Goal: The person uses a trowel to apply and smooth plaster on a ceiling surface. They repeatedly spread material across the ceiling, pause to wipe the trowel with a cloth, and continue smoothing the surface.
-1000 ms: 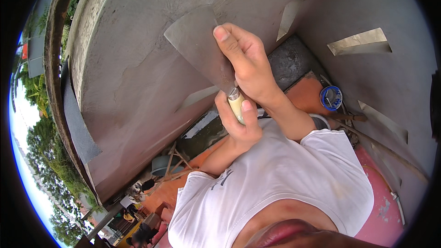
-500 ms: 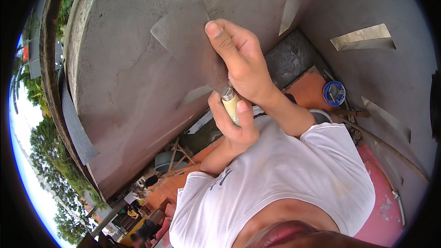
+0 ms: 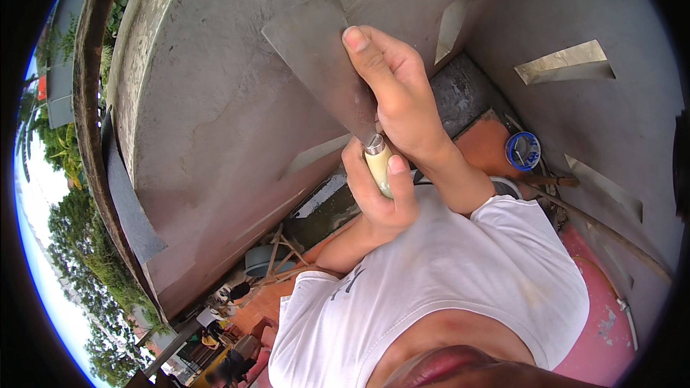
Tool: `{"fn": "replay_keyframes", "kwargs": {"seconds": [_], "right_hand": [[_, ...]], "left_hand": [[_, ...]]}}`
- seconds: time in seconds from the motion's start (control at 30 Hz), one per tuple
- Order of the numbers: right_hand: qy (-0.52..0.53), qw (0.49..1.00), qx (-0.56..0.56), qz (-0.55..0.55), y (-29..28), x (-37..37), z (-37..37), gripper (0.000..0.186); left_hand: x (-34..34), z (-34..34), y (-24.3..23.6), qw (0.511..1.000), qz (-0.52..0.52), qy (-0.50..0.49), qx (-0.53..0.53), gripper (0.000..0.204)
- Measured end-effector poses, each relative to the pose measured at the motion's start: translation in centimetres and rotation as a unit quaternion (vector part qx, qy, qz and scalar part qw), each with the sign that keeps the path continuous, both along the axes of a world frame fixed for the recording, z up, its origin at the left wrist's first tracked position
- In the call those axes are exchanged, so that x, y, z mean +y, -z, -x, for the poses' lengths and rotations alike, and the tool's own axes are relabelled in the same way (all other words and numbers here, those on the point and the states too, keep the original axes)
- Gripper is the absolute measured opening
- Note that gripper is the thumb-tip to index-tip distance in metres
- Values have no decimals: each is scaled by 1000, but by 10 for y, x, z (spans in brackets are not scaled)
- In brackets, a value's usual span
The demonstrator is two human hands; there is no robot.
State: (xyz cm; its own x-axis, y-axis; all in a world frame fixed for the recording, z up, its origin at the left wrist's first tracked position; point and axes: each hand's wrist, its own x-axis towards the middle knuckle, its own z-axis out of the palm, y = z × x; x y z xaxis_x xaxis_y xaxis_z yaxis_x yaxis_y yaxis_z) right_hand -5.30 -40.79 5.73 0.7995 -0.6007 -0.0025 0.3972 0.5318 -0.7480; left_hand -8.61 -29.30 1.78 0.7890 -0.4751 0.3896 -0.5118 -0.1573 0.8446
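A wide putty knife (image 3: 316, 50) with a thin, dull metal blade and a cream handle is held up before a grey plastered wall (image 3: 208, 136). My left hand (image 3: 381, 194) is wrapped round the handle below the metal collar, thumb along its side. Higher up, my right hand (image 3: 399, 86) pinches the blade's right edge, thumb on the face towards me; its other fingers are partly hidden behind. The blade points up and to the left, and I cannot tell if it touches the wall.
At right, another grey wall has slot openings (image 3: 568, 63). A blue-rimmed bucket (image 3: 523, 151) stands by a long wooden pole (image 3: 611, 233). A curved wooden beam (image 3: 88, 115) runs along the left. Low left are a grey tub (image 3: 260, 260), wooden sticks and a person (image 3: 233, 366).
Both hands and the putty knife have shifted slightly to the right, with the grips unchanged. The view has also moved a little, so the left wall edge sits further right.
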Motion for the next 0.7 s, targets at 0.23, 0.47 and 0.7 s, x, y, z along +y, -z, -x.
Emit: {"fn": "replay_keyframes", "kwargs": {"seconds": [0.23, 0.47, 0.7], "right_hand": [[-4, 1000, -8, -21, -4, -6, 0, 41], [-10, 999, 0, -37, -14, -13, 6, 46], [14, 1000, -20, 6, -3, -14, 2, 48]], "left_hand": [[-3, 2, -12, 998, 10, 31, 61, 51], [-10, 5, -14, 996, 7, 50, 72, 48], [-14, 7, -19, 996, 25, 62, 52, 44]]}}
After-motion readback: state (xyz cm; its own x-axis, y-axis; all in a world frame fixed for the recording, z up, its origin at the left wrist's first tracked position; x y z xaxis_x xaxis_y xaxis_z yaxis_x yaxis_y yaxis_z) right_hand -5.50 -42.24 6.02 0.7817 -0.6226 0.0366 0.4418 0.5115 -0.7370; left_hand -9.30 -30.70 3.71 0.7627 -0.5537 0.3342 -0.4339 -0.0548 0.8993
